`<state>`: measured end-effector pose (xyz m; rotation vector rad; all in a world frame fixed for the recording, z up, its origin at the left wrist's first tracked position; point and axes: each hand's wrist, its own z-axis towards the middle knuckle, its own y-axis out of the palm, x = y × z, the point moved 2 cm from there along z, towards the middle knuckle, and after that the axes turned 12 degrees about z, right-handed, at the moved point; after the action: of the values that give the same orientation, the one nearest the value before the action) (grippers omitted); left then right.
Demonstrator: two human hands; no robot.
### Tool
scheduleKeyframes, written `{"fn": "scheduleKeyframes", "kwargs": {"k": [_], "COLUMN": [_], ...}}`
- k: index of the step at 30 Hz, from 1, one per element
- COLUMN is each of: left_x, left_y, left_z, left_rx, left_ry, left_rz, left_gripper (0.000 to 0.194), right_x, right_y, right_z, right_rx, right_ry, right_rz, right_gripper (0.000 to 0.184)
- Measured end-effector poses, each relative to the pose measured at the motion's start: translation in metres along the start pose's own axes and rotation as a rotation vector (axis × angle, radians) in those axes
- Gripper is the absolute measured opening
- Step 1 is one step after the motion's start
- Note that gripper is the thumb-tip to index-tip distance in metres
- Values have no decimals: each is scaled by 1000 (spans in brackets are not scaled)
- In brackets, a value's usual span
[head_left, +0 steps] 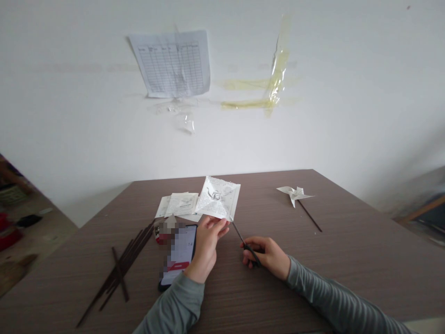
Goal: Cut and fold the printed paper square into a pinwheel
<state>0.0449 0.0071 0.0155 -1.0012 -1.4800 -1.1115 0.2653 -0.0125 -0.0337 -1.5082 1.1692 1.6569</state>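
Observation:
My left hand [208, 243] pinches the lower corner of a square of printed paper [218, 198], which has diagonal creases and stands tilted above the table. My right hand [267, 255] grips a thin dark stick [245, 242], and its tip reaches that same paper corner. A finished paper pinwheel [294, 194] on a dark stick lies to the right on the table. Several loose dark sticks [121, 271] lie to the left of my hands. A smartphone [177, 257] with a lit, partly blurred screen lies just left of my left wrist.
A brown wood-grain table [313, 278] fills the lower view, with loose printed paper sheets [179, 205] and a small blurred object [163, 234] near the phone. Behind it stands a white wall with a taped grid sheet [172, 64]. Floor clutter shows at the left.

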Motion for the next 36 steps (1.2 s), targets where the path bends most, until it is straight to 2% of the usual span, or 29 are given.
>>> {"fn": "scheduleKeyframes", "kwargs": {"k": [7, 16, 29, 36], "left_x": [0, 0, 0, 1], "left_y": [0, -1, 0, -1], "left_z": [1, 2, 3, 3], "left_rx": [2, -13, -5, -4], "left_ry": [-7, -4, 1, -1], "left_rz": [4, 1, -18, -11], "left_gripper": [50, 51, 46, 46], "right_x": [0, 0, 0, 1], "right_y": [0, 1, 3, 3], "right_z": [0, 0, -2, 0], "right_rx": [0, -12, 8, 5], "right_ry": [6, 9, 1, 5], "right_rz": [11, 14, -17, -26], "right_gripper": [78, 84, 69, 80]}}
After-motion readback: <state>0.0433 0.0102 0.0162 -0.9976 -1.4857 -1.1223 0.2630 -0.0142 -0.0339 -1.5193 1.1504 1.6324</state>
